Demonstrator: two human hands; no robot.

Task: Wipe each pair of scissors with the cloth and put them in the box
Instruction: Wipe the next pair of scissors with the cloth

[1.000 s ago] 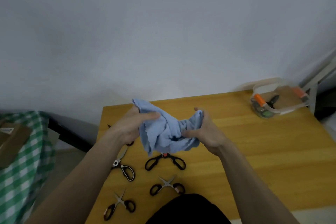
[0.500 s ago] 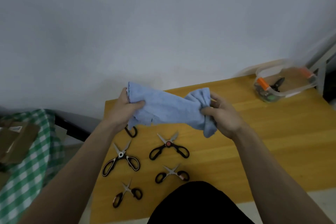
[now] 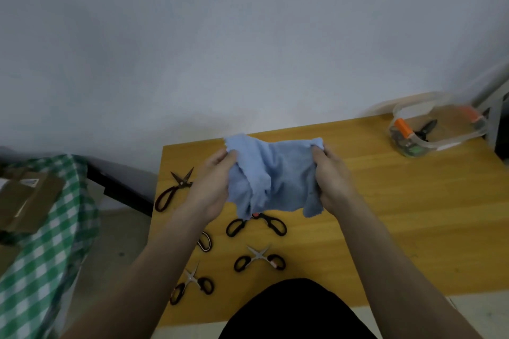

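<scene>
A light blue cloth [image 3: 275, 173] is stretched in the air between my hands, above the wooden table [image 3: 413, 201]. My left hand [image 3: 213, 184] grips its left edge and my right hand [image 3: 332, 176] grips its right edge. Several scissors lie on the table below: long black ones [image 3: 173, 190] at the left, a black pair with a red pivot [image 3: 256, 224] partly under the cloth, a small pair [image 3: 259, 257], another small pair [image 3: 192, 283], and one [image 3: 205, 241] mostly hidden by my left forearm. The clear plastic box [image 3: 438, 129] with orange clips stands at the table's far right corner.
A green checked cloth [image 3: 49, 228] with a cardboard package [image 3: 24, 198] on it covers a surface to the left. A grey wall rises behind the table. A dark scissor-like tool lies in the box.
Both hands have spread the bunched cloth out wider and flatter between them. The view has tilted, so the table and scissors sit differently in frame.
</scene>
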